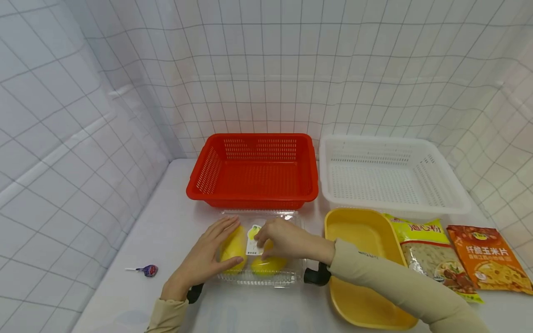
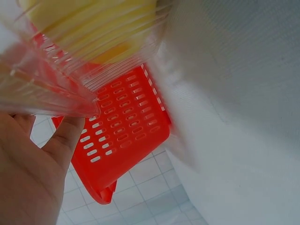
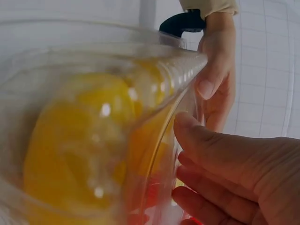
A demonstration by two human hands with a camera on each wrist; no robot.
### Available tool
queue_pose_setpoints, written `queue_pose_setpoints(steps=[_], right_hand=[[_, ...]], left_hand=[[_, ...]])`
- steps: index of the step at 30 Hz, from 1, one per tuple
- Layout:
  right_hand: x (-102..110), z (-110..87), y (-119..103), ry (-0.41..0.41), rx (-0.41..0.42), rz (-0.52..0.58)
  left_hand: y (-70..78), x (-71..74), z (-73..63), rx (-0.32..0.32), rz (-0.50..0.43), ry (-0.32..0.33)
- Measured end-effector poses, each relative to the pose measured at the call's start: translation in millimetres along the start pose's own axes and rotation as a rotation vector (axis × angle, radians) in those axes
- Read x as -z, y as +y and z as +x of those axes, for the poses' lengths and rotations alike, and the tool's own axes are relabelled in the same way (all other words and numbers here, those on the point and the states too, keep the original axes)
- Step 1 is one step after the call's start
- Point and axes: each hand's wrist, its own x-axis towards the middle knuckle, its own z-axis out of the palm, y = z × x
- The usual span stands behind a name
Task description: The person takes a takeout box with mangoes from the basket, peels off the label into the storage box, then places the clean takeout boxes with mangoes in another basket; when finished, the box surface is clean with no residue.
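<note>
1. Far left of the left fingers, a lollipop [image 1: 150, 270] lies on the white surface [image 1: 168, 199], stick pointing away from them; well apart, it leaves them elbow room.
2. Here's the left hand [image 1: 208, 256], flat over the left part of the lid, fingers close together, thumb set apart, pinching nothing. It looks like a steadying hold, pressing the light plastic down.
3. Beyond those fingertips stands the red basket [image 1: 251, 199], at the back, presumably to keep the front free for handwork.
4. Centre stage, right beneath both sets of fingers: the clear plastic box [image 1: 266, 279], yellow fruit [image 1: 268, 267] inside, a white label [image 1: 252, 248] on top between the hands. Whether the lid is fully snapped, I cannot tell.
5. Now the right hand [image 1: 289, 238], reaching in from above: fingers bent lightly downward, thumb apart, tips touching the lid by the label, perhaps to balance the other hand's press.
6. Right of those fingers, under the forearm, sits the yellow tub [image 1: 366, 231]; the white basket [image 1: 387, 209] stands behind it.
7. Farthest right, the pasta bag [image 1: 433, 259] and orange packet [image 1: 491, 259] lie flat, likely parked aside.
</note>
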Motion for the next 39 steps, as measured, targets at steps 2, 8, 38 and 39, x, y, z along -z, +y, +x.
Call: queue_pose_setpoints(steps=[2,8,38,39], right_hand=[[0.0,1.5,2.0,-0.007,0.007,0.014],[-0.5,5.8,8.0,-0.003,0.031,0.04],[1.2,12.4,20.1,-0.056,0.124,0.042],[0.9,12.4,19.7,-0.06,0.125,0.029]], left_hand=[[0.7,0.1,0.2,0.0,-0.001,0.002],[1.9,0.1,0.8,0.0,-0.007,0.008],[-2.9,-1.7,1.2,-0.027,-0.015,0.013],[-3.1,-2.0,1.4,-0.03,-0.014,0.014]])
